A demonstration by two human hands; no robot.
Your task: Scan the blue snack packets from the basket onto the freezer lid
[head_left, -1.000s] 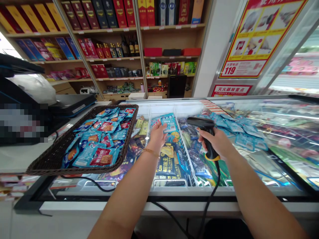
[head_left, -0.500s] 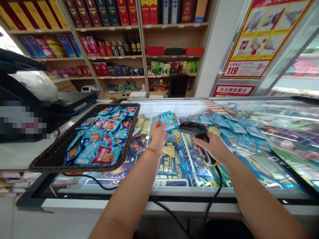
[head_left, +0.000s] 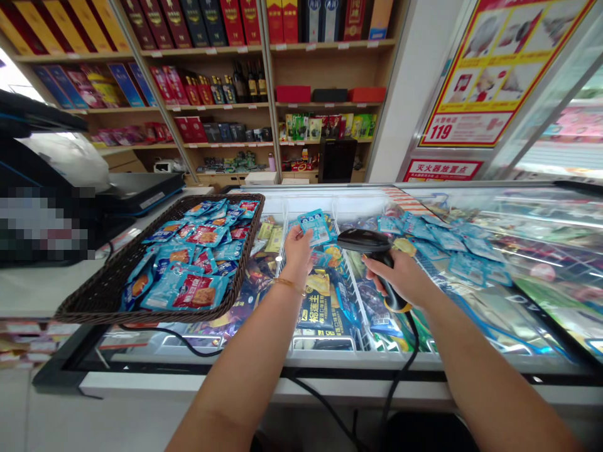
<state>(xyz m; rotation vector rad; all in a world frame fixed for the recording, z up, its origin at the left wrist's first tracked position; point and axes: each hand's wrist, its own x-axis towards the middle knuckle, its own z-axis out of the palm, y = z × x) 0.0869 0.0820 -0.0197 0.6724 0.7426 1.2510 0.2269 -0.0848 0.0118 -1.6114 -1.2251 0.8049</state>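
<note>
Between the thumb and fingers of my left hand [head_left: 298,248] is a small blue snack packet [head_left: 315,227], its printed face turned up toward me. My right hand [head_left: 400,276] is wrapped round the handle of a black barcode scanner [head_left: 365,242], whose head points left at the packet. A short gap separates scanner and packet. Both hands are above the glass top of a chest freezer [head_left: 188,382]. To the left, a dark woven basket [head_left: 89,307] holds many blue and red snack packets [head_left: 188,251]. More blue packets [head_left: 438,235] lie spread on the glass at the right.
The scanner's black cable [head_left: 400,376] hangs over the freezer's front edge. Wire baskets with frozen goods [head_left: 320,307] show through the glass. A black machine [head_left: 42,169] stands at far left. Shelves of boxes and bottles [head_left: 211,88] line the back, beside a red-and-yellow poster [head_left: 499,69].
Hardly anything differs. Both hands keep their places with the packet and the scanner, and the view has shifted very slightly.
</note>
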